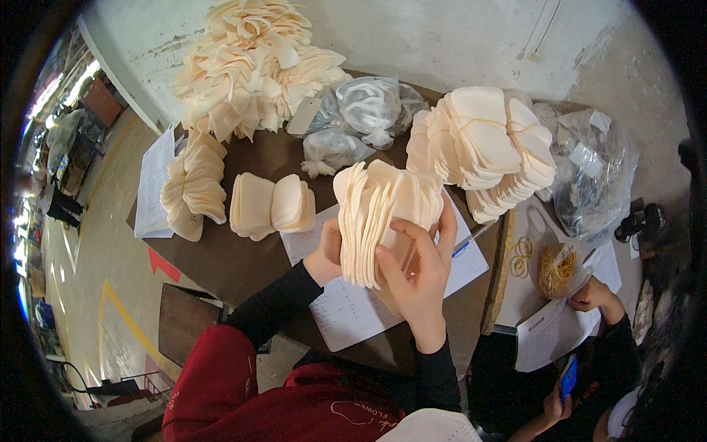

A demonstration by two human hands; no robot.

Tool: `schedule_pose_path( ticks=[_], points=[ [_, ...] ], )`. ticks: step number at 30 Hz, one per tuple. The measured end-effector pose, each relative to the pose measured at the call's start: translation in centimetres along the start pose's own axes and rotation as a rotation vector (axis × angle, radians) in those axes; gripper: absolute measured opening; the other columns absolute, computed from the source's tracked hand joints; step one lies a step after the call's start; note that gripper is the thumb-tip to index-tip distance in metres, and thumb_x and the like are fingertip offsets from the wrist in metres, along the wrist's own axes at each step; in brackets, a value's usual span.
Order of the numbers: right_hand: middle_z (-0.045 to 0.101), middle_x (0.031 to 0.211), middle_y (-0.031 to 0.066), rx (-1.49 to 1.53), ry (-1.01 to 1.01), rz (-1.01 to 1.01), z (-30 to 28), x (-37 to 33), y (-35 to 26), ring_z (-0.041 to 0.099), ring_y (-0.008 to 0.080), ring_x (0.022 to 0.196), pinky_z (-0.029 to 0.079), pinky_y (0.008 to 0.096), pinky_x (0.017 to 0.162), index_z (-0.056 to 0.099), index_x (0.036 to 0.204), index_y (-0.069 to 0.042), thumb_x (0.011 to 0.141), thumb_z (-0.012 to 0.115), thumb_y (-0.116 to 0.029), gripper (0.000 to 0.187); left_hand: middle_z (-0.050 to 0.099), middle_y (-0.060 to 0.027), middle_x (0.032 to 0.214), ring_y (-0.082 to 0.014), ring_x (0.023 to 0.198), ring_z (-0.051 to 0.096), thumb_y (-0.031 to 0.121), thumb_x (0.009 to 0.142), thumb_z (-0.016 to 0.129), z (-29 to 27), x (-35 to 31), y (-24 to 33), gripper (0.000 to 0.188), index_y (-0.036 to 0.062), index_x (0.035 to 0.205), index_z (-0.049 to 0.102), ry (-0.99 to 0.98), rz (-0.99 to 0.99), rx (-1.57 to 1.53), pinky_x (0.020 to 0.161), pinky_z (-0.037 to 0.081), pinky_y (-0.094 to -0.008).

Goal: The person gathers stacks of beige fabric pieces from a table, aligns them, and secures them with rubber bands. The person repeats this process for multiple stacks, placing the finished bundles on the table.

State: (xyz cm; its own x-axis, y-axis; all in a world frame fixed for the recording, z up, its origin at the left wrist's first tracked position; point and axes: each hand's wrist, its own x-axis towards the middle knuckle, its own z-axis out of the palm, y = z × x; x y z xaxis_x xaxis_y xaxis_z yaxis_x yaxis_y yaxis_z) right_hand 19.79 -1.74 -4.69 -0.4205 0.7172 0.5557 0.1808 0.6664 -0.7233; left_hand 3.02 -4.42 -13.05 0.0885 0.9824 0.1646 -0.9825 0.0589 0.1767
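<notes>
Head view: one thick stack of cream pads [359, 221] held up in both hands, above the middle of the brown table [228, 258]; layers too many to count. Left hand [328, 253] clamped on the stack's left side, fingers hidden behind. Right hand [421, 283] clamped on its right part, thumb and forefinger a little apart against the layers. To the left, two waisted bundles [272, 206] side by side; behind, one big loose heap [243, 70]. To the right, at least two banded bundles [475, 140], touching. Clump of grey plastic bags [364, 110] between, count unclear. Below the hands, written papers [346, 324], plus one blue pen [462, 249]. Far right: one large clear bag [596, 177], one bag of yellow rubber bands [557, 271], several loose bands [521, 254] just beside. One co-worker there, two hands visible: one at paperwork [549, 335], one around one blue phone [568, 377].
</notes>
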Motion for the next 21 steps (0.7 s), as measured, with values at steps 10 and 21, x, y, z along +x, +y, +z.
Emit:
schedule_pose_path(
  ticks=[10, 21],
  points=[
    [0.027, 0.149, 0.0313, 0.003, 0.010, 0.012, 0.1, 0.0, 0.1, 0.035, 0.0489, 0.136, 0.034, 0.0504, 0.109, 0.065, 0.105, -0.002, 0.069, 0.078, -0.009, 0.038, 0.065, -0.0173, 0.119, -0.0249, 0.105, 0.067, 0.014, 0.092, 0.051, 0.5, -0.5, 0.5, 0.038, -0.0046, 0.124, 0.059, -0.081, 0.008, 0.091, 0.091, 0.056, -0.0389],
    [0.029, 0.148, 0.0302, 0.115, 0.074, 0.078, 0.1, -0.1, 0.3, 0.037, 0.0458, 0.136, 0.035, 0.0504, 0.109, 0.066, 0.101, 0.002, 0.078, 0.073, -0.003, 0.025, 0.062, -0.0102, 0.127, -0.0160, 0.112, 0.062, -0.001, 0.090, 0.059, 0.5, -1.5, -0.1, 0.037, -0.0029, 0.127, 0.059, 0.162, 0.109, 0.539, 0.097, 0.052, -0.0328]
  ],
)
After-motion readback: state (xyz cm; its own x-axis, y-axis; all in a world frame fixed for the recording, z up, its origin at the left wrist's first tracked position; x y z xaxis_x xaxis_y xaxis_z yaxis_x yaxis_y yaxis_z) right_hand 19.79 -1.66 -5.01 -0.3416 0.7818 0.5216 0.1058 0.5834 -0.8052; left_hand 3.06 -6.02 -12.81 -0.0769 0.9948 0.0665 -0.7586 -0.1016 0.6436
